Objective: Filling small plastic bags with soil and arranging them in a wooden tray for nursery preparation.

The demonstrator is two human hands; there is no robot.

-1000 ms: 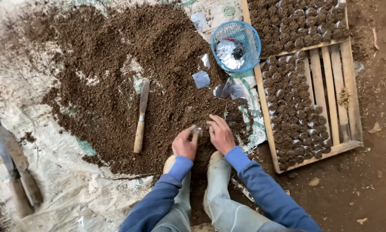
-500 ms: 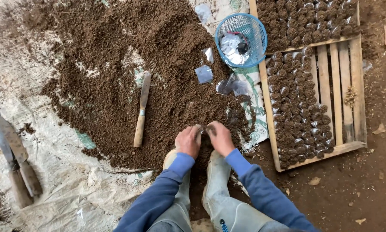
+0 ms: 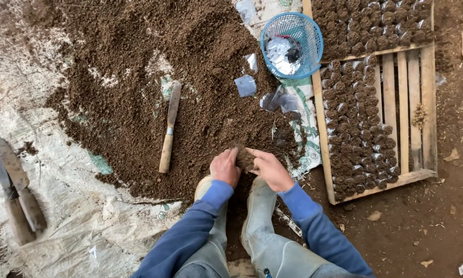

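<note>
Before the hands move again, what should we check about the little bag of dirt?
1. Both hands on it: left hand and right hand pinch the small soil-filled bag: ok.
2. Bag full: cannot tell, fingers hide it.
3. Soil pile close: ok.
4. Free space on the wooden crate: ok, bare slats on the far side.
5. Spare bags in the blue basket: ok.

Count, soil-filling spot

Two hands, left hand (image 3: pixel 224 167) and right hand (image 3: pixel 272 171), together on one soil-filled bag (image 3: pixel 245 158). One soil heap (image 3: pixel 138 77) beyond them; one knife (image 3: pixel 169 128) left of the left hand; one blue basket (image 3: pixel 291 45) and one wooden crate (image 3: pixel 411 103), filled bags too many to count, beyond the right hand.
</note>
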